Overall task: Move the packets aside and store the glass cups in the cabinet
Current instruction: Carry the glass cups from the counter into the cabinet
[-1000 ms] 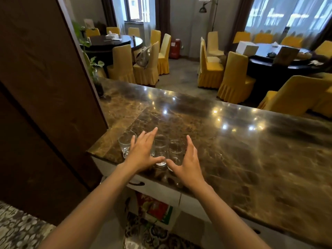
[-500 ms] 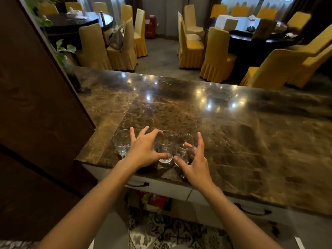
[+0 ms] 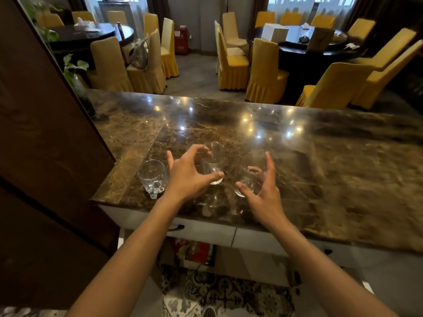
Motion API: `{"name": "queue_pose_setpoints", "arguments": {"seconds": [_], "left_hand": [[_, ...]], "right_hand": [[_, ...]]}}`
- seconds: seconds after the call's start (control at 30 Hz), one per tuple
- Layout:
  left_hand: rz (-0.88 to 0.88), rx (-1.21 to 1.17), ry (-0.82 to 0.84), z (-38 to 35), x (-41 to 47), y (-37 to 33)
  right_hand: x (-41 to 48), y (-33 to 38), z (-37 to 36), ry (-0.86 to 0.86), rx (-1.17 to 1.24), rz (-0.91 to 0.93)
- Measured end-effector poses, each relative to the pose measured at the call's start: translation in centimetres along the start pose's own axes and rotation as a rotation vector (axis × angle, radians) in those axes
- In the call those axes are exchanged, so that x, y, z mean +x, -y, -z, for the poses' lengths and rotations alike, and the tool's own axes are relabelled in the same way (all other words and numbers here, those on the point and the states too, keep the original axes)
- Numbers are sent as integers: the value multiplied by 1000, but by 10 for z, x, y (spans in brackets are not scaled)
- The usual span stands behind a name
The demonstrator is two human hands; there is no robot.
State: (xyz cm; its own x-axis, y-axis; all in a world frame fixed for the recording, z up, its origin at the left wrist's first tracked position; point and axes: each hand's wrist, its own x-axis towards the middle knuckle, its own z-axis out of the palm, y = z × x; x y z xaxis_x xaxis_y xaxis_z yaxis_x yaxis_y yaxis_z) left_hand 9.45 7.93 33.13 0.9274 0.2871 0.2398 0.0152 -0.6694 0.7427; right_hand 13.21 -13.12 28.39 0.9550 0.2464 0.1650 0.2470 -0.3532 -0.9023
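Observation:
Three clear glass cups are near the front left corner of the brown marble counter (image 3: 320, 179). My left hand (image 3: 187, 175) is wrapped around the middle glass cup (image 3: 214, 156), which is tilted and raised off the counter. My right hand (image 3: 263, 191) grips the right glass cup (image 3: 251, 175), also tilted and raised. The third glass cup (image 3: 152, 176), with a handle, stands alone on the counter to the left of my left hand. A red packet (image 3: 196, 250) shows in the open space below the counter.
A dark wooden panel (image 3: 45, 133) rises along the counter's left side. White drawers with dark handles (image 3: 206, 229) sit under the counter edge. Beyond the counter are yellow-covered chairs (image 3: 265, 72) and dark round tables (image 3: 315, 46). Patterned floor tiles lie below.
Both hands closed around a glass each and lifted them off the counter, tilting them and drawing them apart. The left cup stayed in place.

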Motion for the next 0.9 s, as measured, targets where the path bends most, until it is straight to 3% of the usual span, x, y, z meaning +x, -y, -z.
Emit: {"name": "queue_pose_setpoints", "arguments": {"seconds": [0.23,0.37,0.63,0.9], "left_hand": [[129,-730,-27,-8,-40,-63],[236,-983,-53,-36,-75,-93],[428,-1071,-120,-83,-162,-130],[588,-1168,-135,-98,-244,-101]], "right_hand": [[-15,25,69,-111,169,77],[-40,29,104,-132,310,52],[-114,12,138,-93,458,0],[-165,-12,121,43,524,-134]]}}
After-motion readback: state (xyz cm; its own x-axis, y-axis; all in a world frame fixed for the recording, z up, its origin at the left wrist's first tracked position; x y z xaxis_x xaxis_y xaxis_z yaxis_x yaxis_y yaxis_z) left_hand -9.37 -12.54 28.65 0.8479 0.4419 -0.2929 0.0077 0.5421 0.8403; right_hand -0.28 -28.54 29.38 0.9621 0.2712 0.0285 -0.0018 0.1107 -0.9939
